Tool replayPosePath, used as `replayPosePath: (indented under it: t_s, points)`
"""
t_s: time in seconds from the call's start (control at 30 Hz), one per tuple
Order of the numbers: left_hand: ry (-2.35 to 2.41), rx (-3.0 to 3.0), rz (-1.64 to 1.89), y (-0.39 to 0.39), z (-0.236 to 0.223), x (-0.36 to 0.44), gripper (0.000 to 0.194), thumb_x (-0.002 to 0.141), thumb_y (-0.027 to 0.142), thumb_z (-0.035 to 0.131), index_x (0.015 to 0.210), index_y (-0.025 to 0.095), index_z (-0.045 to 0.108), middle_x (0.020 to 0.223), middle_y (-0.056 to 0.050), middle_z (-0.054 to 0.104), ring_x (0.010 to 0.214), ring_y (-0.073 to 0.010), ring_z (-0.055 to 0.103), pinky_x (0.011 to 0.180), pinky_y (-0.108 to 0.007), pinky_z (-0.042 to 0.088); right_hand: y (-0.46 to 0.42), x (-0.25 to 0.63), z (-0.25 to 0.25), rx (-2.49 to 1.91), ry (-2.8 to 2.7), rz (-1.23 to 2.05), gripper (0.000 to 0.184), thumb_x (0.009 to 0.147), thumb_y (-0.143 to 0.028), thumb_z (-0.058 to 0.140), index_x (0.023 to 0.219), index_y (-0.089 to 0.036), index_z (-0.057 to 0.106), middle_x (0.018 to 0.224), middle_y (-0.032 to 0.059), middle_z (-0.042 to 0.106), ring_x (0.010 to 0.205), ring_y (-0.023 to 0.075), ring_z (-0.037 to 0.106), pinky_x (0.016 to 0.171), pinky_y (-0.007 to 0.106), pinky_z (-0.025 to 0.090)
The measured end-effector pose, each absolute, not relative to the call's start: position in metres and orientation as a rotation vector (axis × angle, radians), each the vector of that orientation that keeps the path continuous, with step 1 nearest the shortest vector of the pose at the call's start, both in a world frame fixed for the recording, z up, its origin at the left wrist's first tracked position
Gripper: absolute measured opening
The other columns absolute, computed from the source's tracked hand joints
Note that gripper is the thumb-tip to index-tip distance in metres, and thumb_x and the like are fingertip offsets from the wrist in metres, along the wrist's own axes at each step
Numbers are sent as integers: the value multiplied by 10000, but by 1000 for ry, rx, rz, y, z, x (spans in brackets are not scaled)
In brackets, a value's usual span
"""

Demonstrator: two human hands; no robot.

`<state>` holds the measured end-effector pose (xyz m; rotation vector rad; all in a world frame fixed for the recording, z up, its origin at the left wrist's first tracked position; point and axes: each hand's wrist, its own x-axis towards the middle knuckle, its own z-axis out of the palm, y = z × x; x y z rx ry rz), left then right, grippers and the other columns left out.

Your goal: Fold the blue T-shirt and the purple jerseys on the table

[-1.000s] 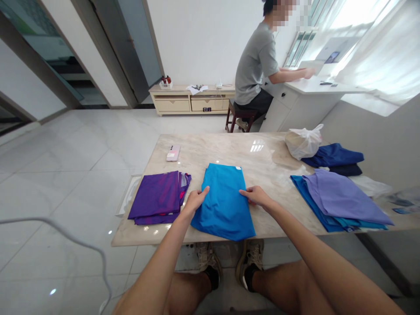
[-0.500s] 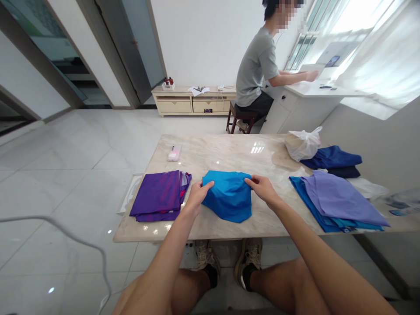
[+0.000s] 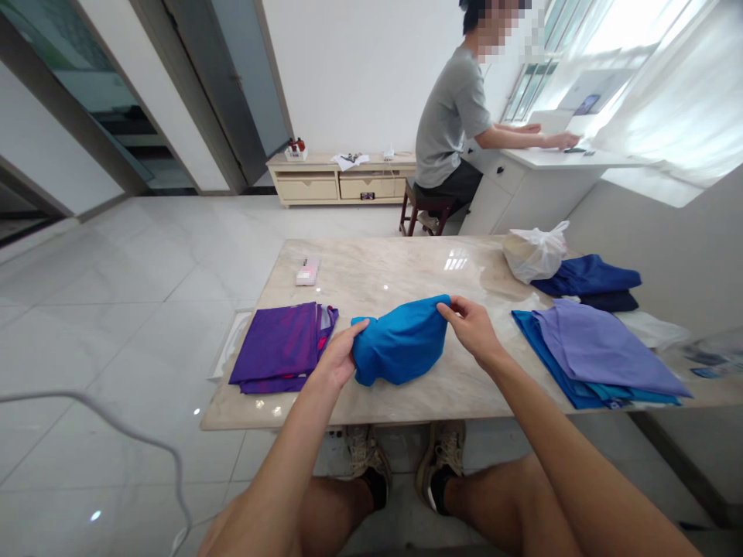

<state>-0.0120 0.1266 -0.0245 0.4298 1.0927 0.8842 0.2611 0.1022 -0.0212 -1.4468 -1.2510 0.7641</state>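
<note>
A bright blue garment [image 3: 400, 340] lies bunched on the marble table [image 3: 383, 271], raised into a rounded hump near the front edge. My left hand [image 3: 338, 356] grips its left end, and my right hand [image 3: 471, 326] pinches its upper right edge. To the left, almost touching it, lies a folded purple garment [image 3: 279, 348]. On the right, a lavender cloth [image 3: 597, 352] rests on a blue pile, beyond my right hand.
A white plastic bag [image 3: 535, 252] and navy clothes [image 3: 586, 277] sit at the table's far right. A pink-and-white phone-like item [image 3: 307, 271] lies far left. Behind, a seated person [image 3: 453, 124] works at a white desk [image 3: 551, 158]. A cable [image 3: 98, 410] crosses the floor.
The blue garment has been lifted and drawn together from a flat folded shape into a narrower hump. My right hand has moved up the table, and my left hand has closed in at its end.
</note>
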Motion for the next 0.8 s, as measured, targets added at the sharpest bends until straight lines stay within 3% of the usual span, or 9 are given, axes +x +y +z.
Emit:
replayPosePath:
  t_s: [0.23, 0.33, 0.4, 0.5, 0.6, 0.7, 0.8]
  points:
    - [1121, 814, 1110, 127, -28, -18, 411, 685, 389, 986, 1001, 163, 850, 1000, -90, 851, 945, -246, 777, 878, -333, 613, 106, 268, -30, -1498, -1236, 659, 510, 841, -683, 795, 986, -194, 814, 961, 94, 811, 902, 270, 729, 852, 423, 623]
    - [1190, 1034, 1219, 128, -31, -21, 414, 753, 467, 921, 1033, 171, 849, 1096, -110, 831, 1064, -287, 759, 938, -379, 604, 107, 268, -31, -1506, -1255, 531, 491, 856, -681, 777, 967, -204, 811, 1190, 137, 789, 1046, 299, 734, 885, 445, 621]
    - [1288, 1192, 1286, 130, -31, -24, 367, 792, 463, 882, 1017, 175, 844, 1270, -143, 776, 1185, -308, 727, 988, -396, 590, 106, 267, -29, -1496, -1298, 436, 451, 879, -661, 761, 936, -216, 802, 1378, 149, 735, 1183, 324, 711, 940, 469, 609]
    - [1370, 1436, 1355, 133, -29, -30, 273, 827, 430, 847, 945, 186, 824, 1512, -155, 640, 1362, -320, 641, 1109, -405, 534, 104, 265, -23, -1471, -1344, 380, 394, 936, -618, 726, 939, -228, 781, 1398, 131, 747, 1255, 325, 693, 1070, 510, 554]
    - [1226, 1521, 1316, 133, -25, -34, 263, 875, 442, 799, 954, 191, 787, 1286, -129, 754, 1226, -284, 702, 1061, -382, 550, 102, 263, -19, -1436, -1326, 441, 398, 971, -615, 695, 975, -222, 759, 1114, 98, 819, 1075, 285, 741, 1048, 473, 561]
    - [1130, 1449, 1263, 131, -20, -34, 301, 882, 487, 789, 894, 191, 733, 877, -48, 760, 864, -221, 725, 814, -321, 577, 101, 260, -19, -1450, -1255, 495, 456, 948, -670, 708, 957, -215, 733, 893, 59, 779, 835, 240, 722, 835, 389, 595]
    - [1120, 1363, 1245, 127, -16, -33, 345, 837, 515, 836, 895, 187, 751, 879, -46, 781, 818, -210, 725, 760, -304, 573, 101, 259, -22, -1509, -1208, 532, 510, 912, -718, 735, 961, -211, 738, 867, 57, 770, 763, 230, 707, 707, 350, 577]
